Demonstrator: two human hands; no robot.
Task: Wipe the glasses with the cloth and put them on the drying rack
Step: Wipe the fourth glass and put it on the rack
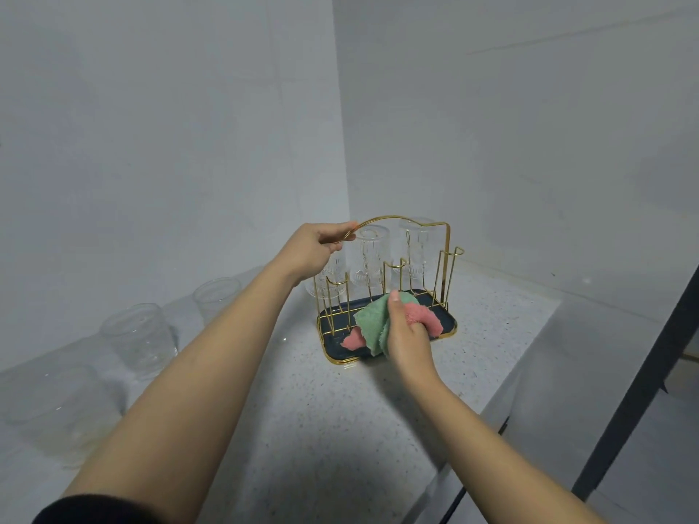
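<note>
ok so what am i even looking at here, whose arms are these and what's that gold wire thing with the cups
This is one picture from a camera worn on a person's head, looking forward and down, so the two bare arms are the wearer's own. No robot is involved.

The left hand grips the curved top handle of a gold wire drying rack, which stands on a dark tray on a speckled countertop in a corner. Three clear ribbed glasses sit upside down on the rack's back pegs; the front pegs are empty.

The right hand holds a bunched green and pink cloth over the tray.

More clear glasses wait upright on the counter to the left.
</note>
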